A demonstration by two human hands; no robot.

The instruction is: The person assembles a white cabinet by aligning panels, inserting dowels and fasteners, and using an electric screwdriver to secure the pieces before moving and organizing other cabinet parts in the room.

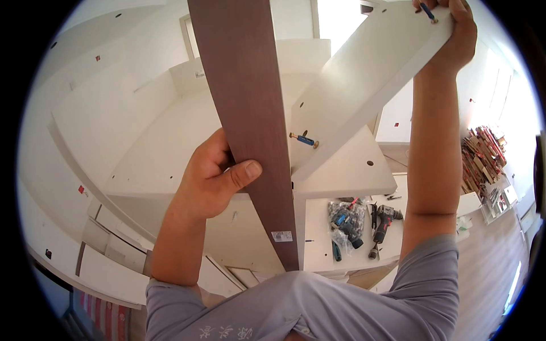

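Note:
A long dark brown board [244, 96] stands in front of me, running from the top of the view down toward my chest. My left hand [219, 176] grips its left edge, thumb across the brown face. Raised at the right is a white panel [358, 68], slanting up to its far corner, where my right hand [463, 34] is wrapped around the edge. One blue connector bolt [427, 11] sticks out of the panel beside my right fingers. Another blue connector bolt [305, 140] projects near the panel's lower end, close to the brown board.
Below the panel, a white surface [318, 250] carries a clear bag of fittings [346, 221] and a cordless drill [387, 224]. White cabinet panels [159, 148] spread behind the brown board. A pile of wood strips [483, 159] lies at the far right on the floor [483, 284].

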